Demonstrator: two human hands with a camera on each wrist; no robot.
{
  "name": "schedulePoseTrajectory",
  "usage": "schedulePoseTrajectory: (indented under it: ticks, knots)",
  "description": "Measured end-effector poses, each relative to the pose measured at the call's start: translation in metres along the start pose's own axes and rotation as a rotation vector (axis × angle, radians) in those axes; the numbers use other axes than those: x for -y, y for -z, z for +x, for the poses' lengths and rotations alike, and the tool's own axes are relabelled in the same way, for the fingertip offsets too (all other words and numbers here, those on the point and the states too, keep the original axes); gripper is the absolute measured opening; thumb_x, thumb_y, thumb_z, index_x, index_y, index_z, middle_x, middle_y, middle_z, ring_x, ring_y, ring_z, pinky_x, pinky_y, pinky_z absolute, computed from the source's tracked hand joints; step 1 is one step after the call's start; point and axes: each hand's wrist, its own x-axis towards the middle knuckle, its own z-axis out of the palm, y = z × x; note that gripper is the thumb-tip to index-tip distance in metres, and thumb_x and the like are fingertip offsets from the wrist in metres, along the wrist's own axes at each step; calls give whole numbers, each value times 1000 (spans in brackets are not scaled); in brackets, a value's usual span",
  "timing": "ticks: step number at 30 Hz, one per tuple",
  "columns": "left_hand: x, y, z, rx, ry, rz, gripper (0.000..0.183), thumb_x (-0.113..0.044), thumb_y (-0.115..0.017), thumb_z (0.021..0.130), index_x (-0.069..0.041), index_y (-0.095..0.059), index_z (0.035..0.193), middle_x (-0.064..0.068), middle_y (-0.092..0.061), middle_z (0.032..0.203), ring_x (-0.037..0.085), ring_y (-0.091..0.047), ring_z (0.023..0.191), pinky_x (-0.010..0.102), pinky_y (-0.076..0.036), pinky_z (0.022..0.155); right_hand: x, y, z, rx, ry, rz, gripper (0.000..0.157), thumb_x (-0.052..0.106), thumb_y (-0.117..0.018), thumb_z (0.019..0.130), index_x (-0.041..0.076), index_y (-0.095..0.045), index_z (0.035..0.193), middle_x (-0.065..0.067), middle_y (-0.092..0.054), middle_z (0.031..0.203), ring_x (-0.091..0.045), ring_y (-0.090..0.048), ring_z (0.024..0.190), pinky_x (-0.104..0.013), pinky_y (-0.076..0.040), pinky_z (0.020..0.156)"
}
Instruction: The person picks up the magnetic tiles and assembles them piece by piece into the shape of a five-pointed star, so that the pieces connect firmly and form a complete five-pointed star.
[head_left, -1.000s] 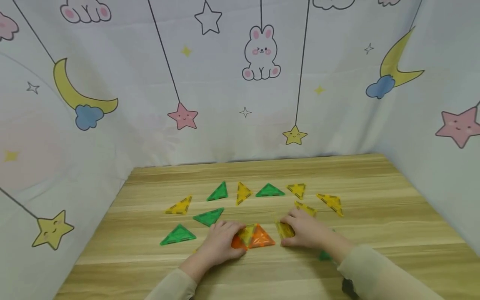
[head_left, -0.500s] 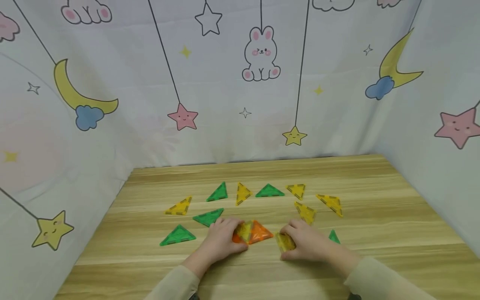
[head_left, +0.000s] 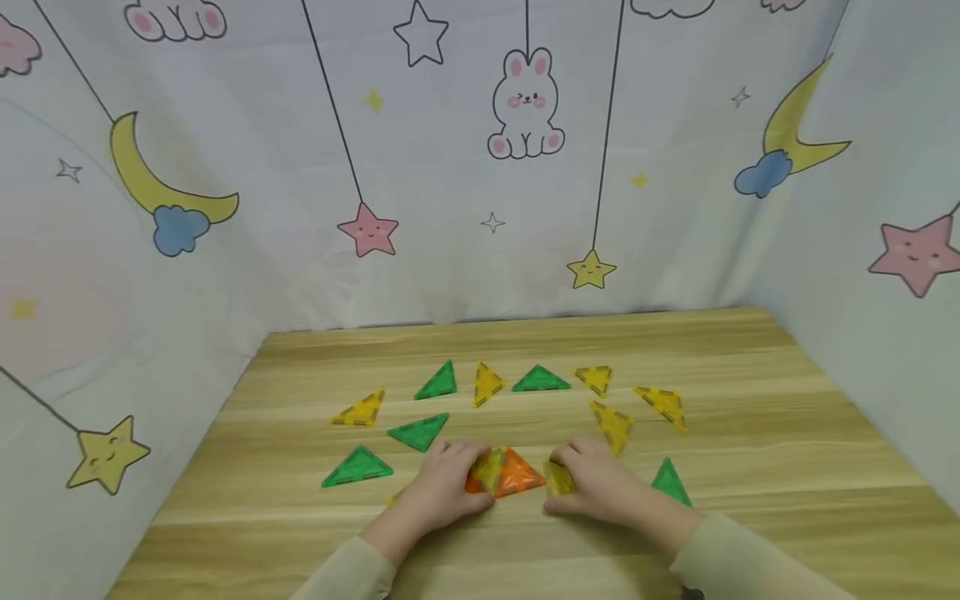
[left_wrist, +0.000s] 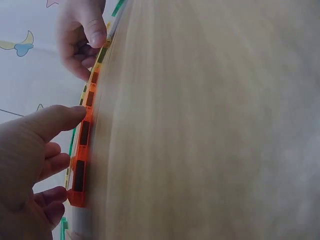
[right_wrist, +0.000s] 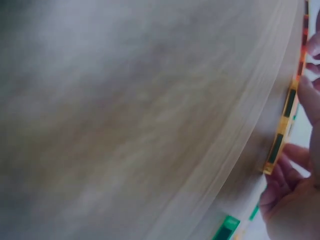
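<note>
My left hand [head_left: 448, 482] grips an orange triangular magnetic tile [head_left: 474, 485], mostly covered by the fingers. Beside it a yellow triangle tile [head_left: 490, 468] and another orange triangle tile [head_left: 519, 473] lie edge to edge in a row. My right hand [head_left: 592, 482] pinches a yellow magnetic tile [head_left: 558, 479] close to the right tip of that row, its far part hidden under the palm. The left wrist view has the orange tile's edge [left_wrist: 81, 165] flat along the tabletop, thumb on its near edge. The right wrist view shows the held yellow tile's edge [right_wrist: 280, 130] between thumb and fingers.
Loose triangle tiles lie in an arc around the hands on the wooden table [head_left: 300, 542]: green ones [head_left: 357, 467] at left and back, yellow ones [head_left: 660, 406] at back and right, a green one [head_left: 670, 483] by the right wrist. A printed curtain [head_left: 420, 167] borders the table.
My right hand has shifted slightly left, carrying the yellow tile nearer to the orange tile's tip. The green tile by the right wrist shows more fully. My left hand keeps its grip.
</note>
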Motion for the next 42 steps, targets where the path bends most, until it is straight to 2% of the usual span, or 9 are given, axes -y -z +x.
schedulePoseTrajectory:
  ticks: [7,13,18,23,27,35,42]
  knots:
    - [2,-1,3,-33,39,-3,61,-38,-75,78,-6,-55,126,9,-57,123,27,-47,100,42,-40,84,5,1,1,20,-41,-11,68,58,-71,72,7,-61,115,-3,-52,102,-19,-50,94,-42,-43,82]
    - [4,-2,5,-46,77,-34,61,-38,-75,78,-5,-55,125,9,-57,122,23,-45,95,38,-39,80,6,1,0,32,-39,-2,68,58,-71,73,8,-60,117,-1,-51,102,-17,-50,93,-40,-44,82]
    - [4,-1,6,-54,79,-58,61,-38,-75,78,-4,-56,125,9,-57,122,23,-44,95,37,-39,80,7,0,1,30,-36,10,68,57,-71,73,8,-59,119,-2,-51,104,-19,-50,95,-42,-44,83]
    - [5,-1,5,-27,76,-55,67,-41,-76,76,-5,-54,127,9,-55,122,26,-45,100,43,-39,85,9,-2,6,-4,-27,11,68,56,-71,74,5,-59,118,-6,-53,106,-23,-52,98,-45,-44,85]
    - [6,-3,4,0,72,-84,69,-40,-76,76,-4,-51,130,10,-53,123,30,-45,110,47,-38,92,11,-4,10,-21,-55,5,67,52,-73,74,3,-60,117,-9,-54,106,-26,-52,99,-45,-43,86]
    - [6,-3,2,27,85,-128,74,-40,-78,74,-3,-49,132,11,-52,124,30,-45,113,47,-37,95,17,-11,19,-64,-158,13,72,54,-73,73,-2,-59,116,-11,-55,101,-24,-52,93,-43,-45,82]
    - [5,-3,2,43,86,-159,78,-39,-78,74,-2,-47,135,12,-50,124,30,-46,114,46,-38,95,14,-13,21,-85,-182,46,76,53,-75,71,-2,-56,121,-10,-53,103,-24,-51,96,-43,-45,84]
